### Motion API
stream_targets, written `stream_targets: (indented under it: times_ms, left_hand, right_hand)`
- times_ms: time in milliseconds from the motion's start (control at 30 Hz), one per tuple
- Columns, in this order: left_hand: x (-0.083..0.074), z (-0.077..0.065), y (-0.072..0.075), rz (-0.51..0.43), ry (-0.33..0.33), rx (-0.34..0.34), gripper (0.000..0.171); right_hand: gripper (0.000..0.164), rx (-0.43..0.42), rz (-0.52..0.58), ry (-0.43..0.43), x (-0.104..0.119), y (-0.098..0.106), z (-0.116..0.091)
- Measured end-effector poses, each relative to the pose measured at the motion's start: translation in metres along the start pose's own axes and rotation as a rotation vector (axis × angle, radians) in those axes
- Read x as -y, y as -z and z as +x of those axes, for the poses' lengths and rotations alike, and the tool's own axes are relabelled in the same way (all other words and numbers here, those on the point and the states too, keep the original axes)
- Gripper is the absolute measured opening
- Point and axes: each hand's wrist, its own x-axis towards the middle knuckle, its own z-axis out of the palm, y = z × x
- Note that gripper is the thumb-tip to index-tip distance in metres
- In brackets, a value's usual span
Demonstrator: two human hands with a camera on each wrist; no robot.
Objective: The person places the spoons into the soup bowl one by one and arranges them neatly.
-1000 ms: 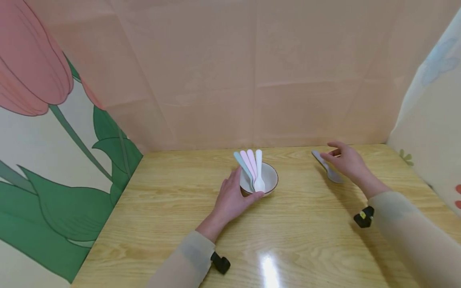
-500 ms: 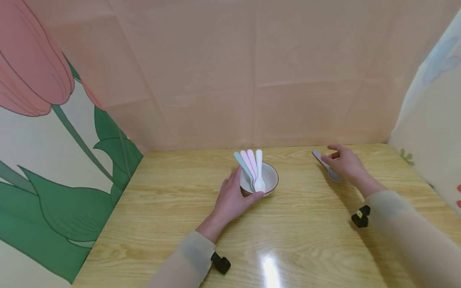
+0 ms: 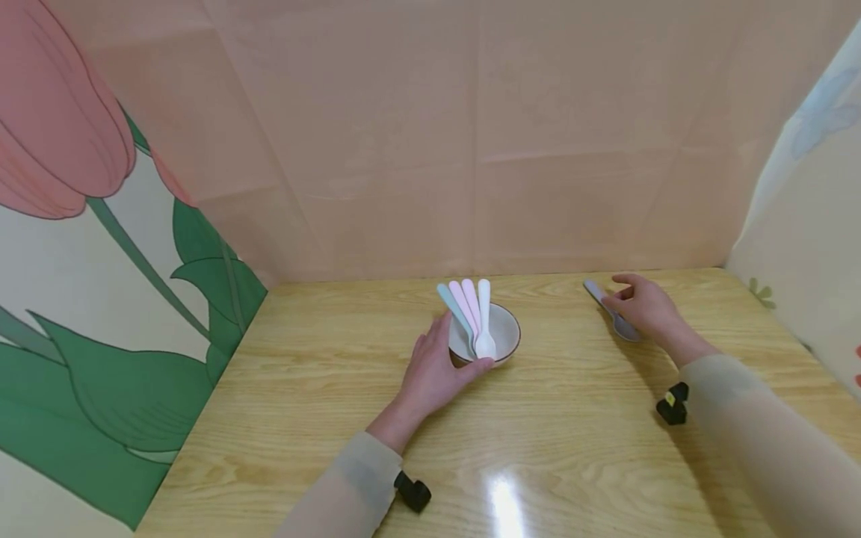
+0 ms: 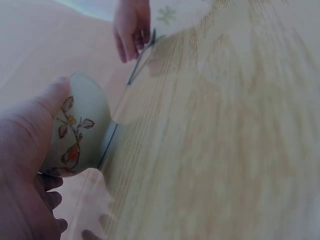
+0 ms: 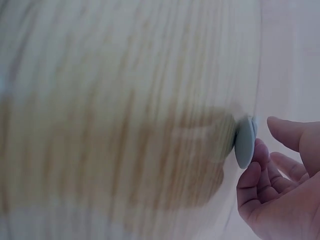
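My left hand grips a small white bowl from its near left side, thumb at the front rim and fingers round the far side. In the left wrist view, the bowl's outside carries a flower-and-leaf pattern. Several spoons lean in it: one teal, two pink and one white. To the right, a grey spoon lies on the table. My right hand is right over it, fingers bent near its handle. In the right wrist view, a gap shows between thumb and fingers beside the spoon's bowl end.
The wood-grain table ends at a pinkish cloth backdrop. A tulip-printed panel stands on the left, and a pale printed panel on the right. Black wrist cameras sit under both sleeves.
My right hand has come slightly down and closer to the grey spoon. The left hand, the bowl and its spoons have stayed in place.
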Motion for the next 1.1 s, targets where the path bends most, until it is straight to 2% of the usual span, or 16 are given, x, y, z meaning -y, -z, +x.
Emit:
stream_targets:
  times_ms: [400, 1100]
  left_hand:
    - [0.001, 0.000, -0.001, 0.007, 0.004, 0.009, 0.110]
    - [0.002, 0.000, 0.000, 0.009, -0.010, 0.009, 0.111]
  right_hand:
    - [0.074, 0.017, -0.012, -0.042, -0.010, -0.003, 0.003]
    - [0.073, 0.050, -0.025, -0.006, -0.007, -0.002, 0.002]
